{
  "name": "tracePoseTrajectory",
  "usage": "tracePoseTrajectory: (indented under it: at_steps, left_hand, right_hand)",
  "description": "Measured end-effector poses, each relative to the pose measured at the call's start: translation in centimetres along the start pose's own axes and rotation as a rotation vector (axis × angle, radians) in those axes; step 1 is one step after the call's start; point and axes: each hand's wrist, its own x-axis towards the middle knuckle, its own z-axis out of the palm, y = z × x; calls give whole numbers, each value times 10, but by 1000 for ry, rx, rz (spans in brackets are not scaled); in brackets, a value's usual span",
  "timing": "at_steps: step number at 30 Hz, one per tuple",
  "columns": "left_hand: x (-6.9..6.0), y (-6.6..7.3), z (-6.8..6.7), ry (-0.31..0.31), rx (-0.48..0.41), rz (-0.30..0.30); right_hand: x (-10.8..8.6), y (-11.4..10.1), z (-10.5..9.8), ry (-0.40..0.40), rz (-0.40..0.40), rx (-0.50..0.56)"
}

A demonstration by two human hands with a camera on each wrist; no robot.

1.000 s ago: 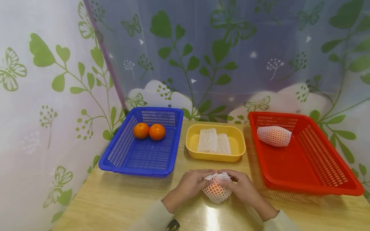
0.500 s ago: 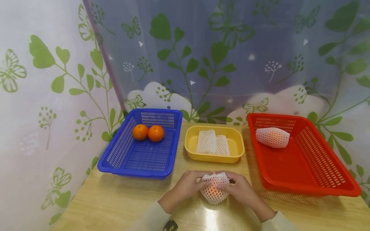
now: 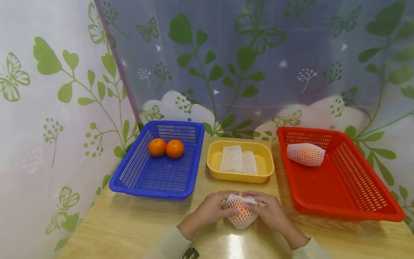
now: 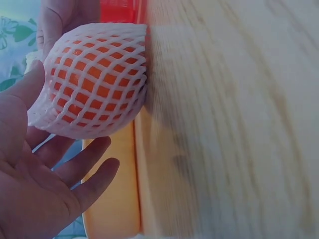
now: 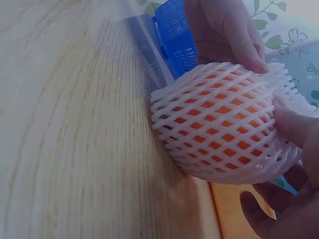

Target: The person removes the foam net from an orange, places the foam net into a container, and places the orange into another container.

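Note:
An orange (image 4: 92,79) sits inside a white foam net (image 3: 240,221) on the table, near its front. My left hand (image 3: 211,208) pinches the net's upper edge from the left, its thumb on the near side; in the left wrist view its other fingers are spread below the net. From the right, my right hand (image 3: 271,211) pinches the same edge between thumb and fingers. The right wrist view shows the orange showing through the mesh, with the net's loose end (image 5: 281,74) past the fruit. Some fingertips are hidden behind the net.
A blue basket (image 3: 152,192) at the left holds two bare oranges (image 3: 166,148). Behind my hands, a yellow tray (image 3: 211,169) holds flat foam nets (image 3: 231,158). At the right, a red basket (image 3: 343,212) contains a netted fruit (image 3: 306,154). A patterned curtain hangs behind.
Both hands stay at the net and shift their fingers slightly along its upper edge. The left thumb has moved lower on the mesh. Baskets and tray stand as before.

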Motion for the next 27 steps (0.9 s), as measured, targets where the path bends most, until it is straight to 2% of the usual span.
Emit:
tracePoseTrajectory:
  at_steps: [5, 9, 14, 18, 23, 27]
  left_hand:
    - [0, 1, 1, 26, 7, 12]
    - [0, 2, 0, 32, 4, -24]
    - [0, 3, -3, 38, 13, -71]
    - [-1, 4, -4, 51, 7, -73]
    - [-2, 4, -4, 65, 7, -73]
    - [-2, 3, -3, 92, 10, -68]
  right_hand:
    - [-1, 1, 0, 9, 0, 23]
    - [-1, 1, 1, -13, 31, 43]
    - [0, 0, 1, -59, 73, 52]
    - [-1, 3, 0, -124, 103, 52]
    - [-2, 7, 1, -218, 55, 39]
    - [-1, 7, 2, -215, 14, 11]
